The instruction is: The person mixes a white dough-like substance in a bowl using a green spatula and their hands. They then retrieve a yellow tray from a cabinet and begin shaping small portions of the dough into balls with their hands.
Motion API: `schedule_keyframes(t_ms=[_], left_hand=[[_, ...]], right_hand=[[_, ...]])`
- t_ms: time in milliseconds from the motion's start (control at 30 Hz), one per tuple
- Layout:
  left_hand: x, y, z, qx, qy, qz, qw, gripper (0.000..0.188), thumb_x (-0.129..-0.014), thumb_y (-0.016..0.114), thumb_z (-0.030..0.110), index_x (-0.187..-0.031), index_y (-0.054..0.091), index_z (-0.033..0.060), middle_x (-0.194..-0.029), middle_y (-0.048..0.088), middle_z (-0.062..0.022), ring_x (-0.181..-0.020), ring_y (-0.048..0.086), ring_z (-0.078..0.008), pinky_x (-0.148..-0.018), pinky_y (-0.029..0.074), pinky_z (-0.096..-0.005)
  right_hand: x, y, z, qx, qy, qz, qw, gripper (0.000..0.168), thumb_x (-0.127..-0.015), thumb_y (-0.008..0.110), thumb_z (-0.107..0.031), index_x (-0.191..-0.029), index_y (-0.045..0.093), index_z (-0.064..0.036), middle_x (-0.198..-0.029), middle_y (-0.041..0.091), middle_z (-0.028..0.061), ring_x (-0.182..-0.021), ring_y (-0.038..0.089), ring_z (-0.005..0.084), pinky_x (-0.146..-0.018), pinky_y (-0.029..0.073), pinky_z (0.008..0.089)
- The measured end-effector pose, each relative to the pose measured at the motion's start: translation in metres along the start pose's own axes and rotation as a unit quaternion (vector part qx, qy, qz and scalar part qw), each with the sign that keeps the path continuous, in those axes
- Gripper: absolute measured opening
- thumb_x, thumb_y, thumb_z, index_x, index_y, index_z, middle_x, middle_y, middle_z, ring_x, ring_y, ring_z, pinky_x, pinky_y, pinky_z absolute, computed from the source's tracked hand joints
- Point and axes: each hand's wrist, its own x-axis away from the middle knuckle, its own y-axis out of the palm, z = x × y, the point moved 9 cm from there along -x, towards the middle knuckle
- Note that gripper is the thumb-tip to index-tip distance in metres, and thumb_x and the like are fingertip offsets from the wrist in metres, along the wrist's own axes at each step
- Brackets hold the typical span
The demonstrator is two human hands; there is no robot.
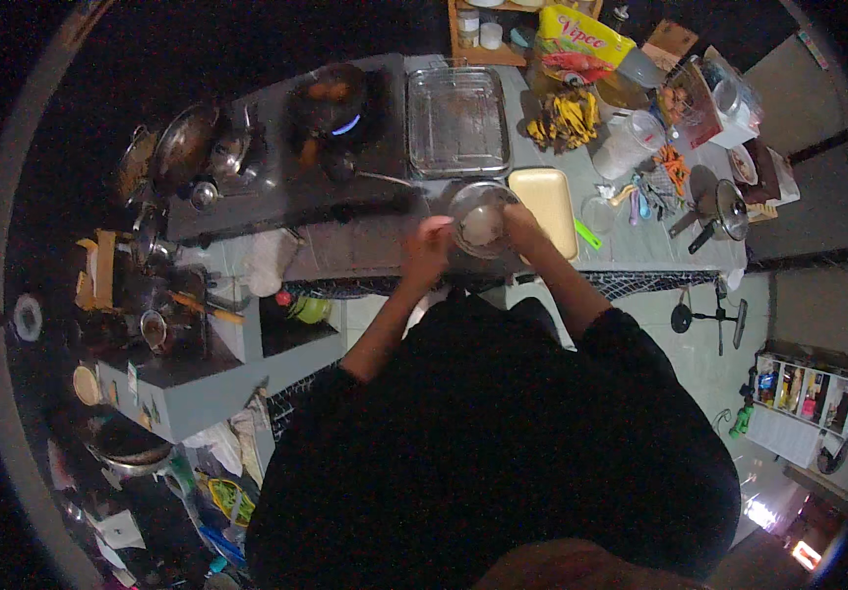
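Note:
A clear, round bowl (481, 247) with something whitish in it is at the counter's front part, between my two hands. My right hand (520, 225) grips the bowl's right rim. At the left rim is my left hand (431, 237), blurred, its fingers bent; whether it holds anything is not plain. Just right of the bowl lies a pale yellow foam tray (538, 188), partly behind my right forearm. Behind the bowl stands a rectangular metal tray with a wire rack (457, 122). A dark pan (332, 92) with brown pieces sits over a blue flame on the stove at the left.
A ladle (383, 178) lies by the stove's right edge. On the right are a green-handled tool (587, 234), measuring spoons (639, 203), a plastic container (627, 144), banana peels (568, 122) and a lidded saucepan (728, 210). Pot lids (186, 147) stand at far left.

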Motion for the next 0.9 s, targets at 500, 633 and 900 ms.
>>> schedule_keyframes(t_ms=[500, 633, 900], left_hand=[[-0.036, 0.131, -0.093, -0.214, 0.019, -0.223, 0.951, 0.057, -0.07, 0.066, 0.01, -0.124, 0.045, 0.0072, -0.102, 0.06, -0.02, -0.094, 0.057, -0.0386, -0.08, 0.046, -0.0461], [-0.045, 0.119, -0.059, -0.081, -0.031, -0.225, 0.971, 0.047, -0.079, 0.061, 0.015, -0.123, 0.046, 0.0051, -0.107, 0.06, -0.0169, -0.096, 0.058, -0.0324, -0.082, 0.047, -0.0432], [-0.093, 0.1, 0.037, 0.623, -0.288, -0.179, 0.705, 0.058, -0.094, 0.03, 0.05, -0.124, 0.046, 0.0039, -0.122, 0.053, -0.0127, -0.115, 0.048, -0.0252, -0.099, 0.035, -0.0404]], right_hand=[[0.014, -0.055, -0.01, -0.135, 0.091, 0.123, 0.979, 0.015, -0.067, 0.065, -0.006, -0.081, 0.068, -0.001, -0.072, 0.065, 0.0163, -0.066, 0.065, 0.0274, -0.062, 0.051, 0.0345], [0.018, -0.114, -0.008, -0.299, 0.129, 0.16, 0.932, 0.019, -0.072, 0.063, -0.001, -0.09, 0.067, 0.0, -0.085, 0.066, 0.018, -0.073, 0.065, 0.0272, -0.066, 0.05, 0.0339], [0.014, -0.148, -0.104, -0.2, 0.044, 0.196, 0.959, 0.018, -0.08, 0.057, -0.011, -0.094, 0.068, -0.01, -0.09, 0.065, 0.0131, -0.083, 0.06, 0.0304, -0.076, 0.046, 0.0379]])
